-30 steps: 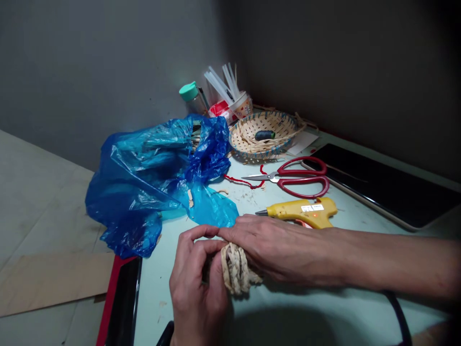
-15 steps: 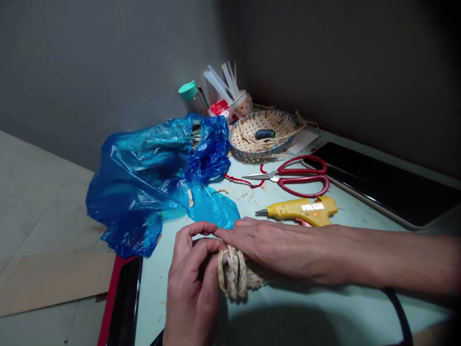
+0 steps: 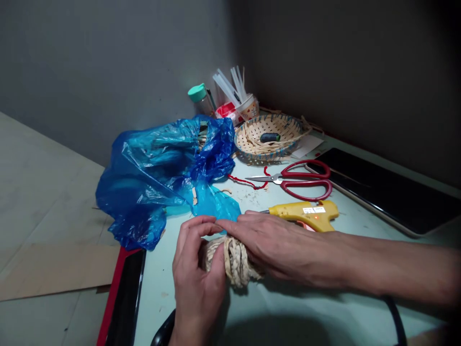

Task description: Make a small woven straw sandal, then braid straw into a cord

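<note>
A bundle of pale braided cord sits low over the table between both hands, with strands wrapped round its middle. My left hand grips its left end, thumb in front and fingers curled over the back. From the right, my right hand closes over the bundle's right side, and its fingertips meet the left fingers at the top. The right fingers are partly hidden behind the cord. Just beyond the right hand lies a yellow glue gun with a small orange light, its nozzle partly covered by that hand.
Behind are red-handled scissors, red yarn, a woven basket holding a dark thread spool, and a paper cup of glue sticks. A blue plastic bag lies left; a dark tablet lies right.
My left thumb has shifted, uncovering more of the bundle's left end. The bundle appears turned slightly between the hands. The view has moved a little, so the background sits further right.
</note>
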Action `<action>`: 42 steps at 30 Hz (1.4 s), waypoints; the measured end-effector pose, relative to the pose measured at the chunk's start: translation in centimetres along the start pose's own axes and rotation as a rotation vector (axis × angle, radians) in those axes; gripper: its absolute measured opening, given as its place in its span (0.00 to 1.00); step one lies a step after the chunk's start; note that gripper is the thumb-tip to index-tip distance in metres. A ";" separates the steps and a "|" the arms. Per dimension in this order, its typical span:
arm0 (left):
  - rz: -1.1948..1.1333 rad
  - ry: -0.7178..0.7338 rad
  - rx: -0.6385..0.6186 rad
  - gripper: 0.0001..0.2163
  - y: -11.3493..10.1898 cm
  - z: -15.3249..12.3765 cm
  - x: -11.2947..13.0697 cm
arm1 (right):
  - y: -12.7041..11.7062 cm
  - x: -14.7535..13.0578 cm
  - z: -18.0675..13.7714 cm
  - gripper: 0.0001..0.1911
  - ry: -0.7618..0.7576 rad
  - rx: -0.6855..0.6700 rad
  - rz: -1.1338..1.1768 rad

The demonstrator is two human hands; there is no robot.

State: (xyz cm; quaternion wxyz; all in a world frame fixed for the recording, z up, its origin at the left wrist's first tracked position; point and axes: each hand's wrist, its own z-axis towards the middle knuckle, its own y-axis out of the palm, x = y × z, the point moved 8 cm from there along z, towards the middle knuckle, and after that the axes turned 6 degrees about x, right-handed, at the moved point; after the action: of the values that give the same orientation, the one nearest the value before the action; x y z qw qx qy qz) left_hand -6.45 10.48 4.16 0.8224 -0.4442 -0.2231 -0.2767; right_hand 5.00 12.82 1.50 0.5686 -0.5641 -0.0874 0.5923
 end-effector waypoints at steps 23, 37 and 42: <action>-0.274 0.113 -0.156 0.12 0.8 -0.4 1.3 | -2.4 1.7 0.3 0.30 0.072 0.092 -0.141; -0.288 0.281 0.019 0.14 -0.6 -1.1 2.8 | -5.0 -0.4 0.9 0.12 -0.071 0.120 0.014; -0.213 0.369 0.179 0.20 -1.7 -1.7 3.4 | -5.5 -1.2 0.7 0.12 -0.127 0.201 0.014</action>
State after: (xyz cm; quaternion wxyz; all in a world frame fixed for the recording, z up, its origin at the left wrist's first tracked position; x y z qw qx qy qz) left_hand -4.80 7.38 6.45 0.8515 -0.2854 -0.1382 -0.4175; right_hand 7.23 14.14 6.50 0.6115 -0.4661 -0.0595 0.6366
